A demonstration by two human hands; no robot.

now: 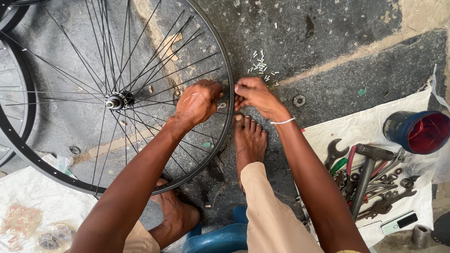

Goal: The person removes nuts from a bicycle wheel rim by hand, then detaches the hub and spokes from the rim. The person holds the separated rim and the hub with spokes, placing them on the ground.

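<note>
A black bicycle wheel rim (228,70) with thin spokes and a silver hub (114,101) lies flat over the dark stone floor. My left hand (197,102) reaches through the spokes and pinches a spoke near the rim's right side. My right hand (255,95) is just outside the rim, fingertips closed on something tiny at the rim; what it is cannot be made out. The two hands almost touch. A heap of small silver spoke nipples (262,68) lies on the floor just beyond them.
My bare feet (248,140) rest under and beside the rim, above a blue stool (220,238). A white cloth (365,126) at right carries wrenches, a hammer (368,175) and a blue container (417,132). Another wheel (14,93) lies at far left.
</note>
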